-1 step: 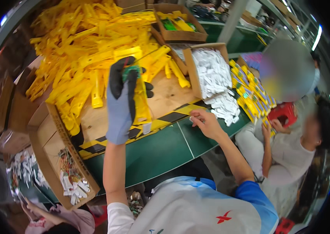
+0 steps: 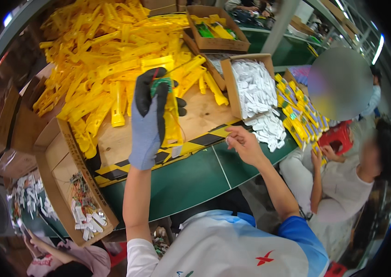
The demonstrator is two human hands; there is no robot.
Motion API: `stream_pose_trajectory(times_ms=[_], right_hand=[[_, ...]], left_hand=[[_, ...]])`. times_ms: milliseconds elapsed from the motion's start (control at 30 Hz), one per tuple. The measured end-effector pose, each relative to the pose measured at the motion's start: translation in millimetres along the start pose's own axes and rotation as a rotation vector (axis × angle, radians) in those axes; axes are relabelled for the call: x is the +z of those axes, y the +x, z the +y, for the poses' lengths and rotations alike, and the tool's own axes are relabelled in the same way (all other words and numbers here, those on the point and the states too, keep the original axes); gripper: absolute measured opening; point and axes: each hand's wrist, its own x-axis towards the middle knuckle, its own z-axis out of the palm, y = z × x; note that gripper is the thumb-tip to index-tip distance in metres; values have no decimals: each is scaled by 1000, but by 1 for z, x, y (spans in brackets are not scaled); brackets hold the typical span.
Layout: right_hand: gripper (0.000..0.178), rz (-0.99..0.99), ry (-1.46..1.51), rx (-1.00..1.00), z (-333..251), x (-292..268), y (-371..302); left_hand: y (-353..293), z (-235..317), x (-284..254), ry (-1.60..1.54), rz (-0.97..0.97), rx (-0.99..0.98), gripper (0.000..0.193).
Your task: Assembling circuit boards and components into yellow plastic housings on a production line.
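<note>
My left hand [image 2: 148, 113] wears a grey glove with black fingertips and is closed around a long yellow plastic casing [image 2: 173, 127]. A small green circuit board [image 2: 162, 85] shows at the top of this grip, with a thin wire [image 2: 183, 132] along the casing. My right hand [image 2: 243, 142] is bare and hovers over the table's front edge, to the right of the casing. Its fingers are loosely bent and apart, with nothing plainly held. Behind my left hand lies a large heap of yellow casings [image 2: 108, 51] on a wooden board [image 2: 204, 109].
A carton of white plastic pieces [image 2: 253, 85] spills onto the green table [image 2: 181, 184]. Right of it lie rows of yellow assemblies [image 2: 299, 113]. At left stands a carton [image 2: 50, 173] holding wired parts and white pieces. People sit at right and lower left.
The view has shifted slightly. Both hands keep nearly the same pose, my left still around the yellow casing.
</note>
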Motion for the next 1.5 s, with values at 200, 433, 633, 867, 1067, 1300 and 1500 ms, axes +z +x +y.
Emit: stream_pose_trajectory(times_ms=[200, 433, 633, 867, 1067, 1300, 1500], right_hand=[[14, -19, 833, -184, -104, 9, 46], [16, -224, 1086, -378, -151, 26, 90], [16, -229, 1023, -352, -148, 32, 95], [27, 11, 787, -403, -157, 49, 91], [46, 195, 659, -481, -166, 54, 85], [34, 171, 635, -442, -164, 50, 86], [31, 220, 658, -476, -167, 56, 82]], left_hand=[[-5, -1, 2, 35, 24, 2, 28], [-8, 5, 9, 31, 11, 22, 22], [-5, 4, 4, 420, 2, 244, 24], [-6, 5, 2, 434, 29, 292, 23], [-8, 6, 6, 479, 72, 336, 23], [-11, 2, 8, 529, 51, 335, 24], [-11, -4, 10, 584, 79, 395, 26]])
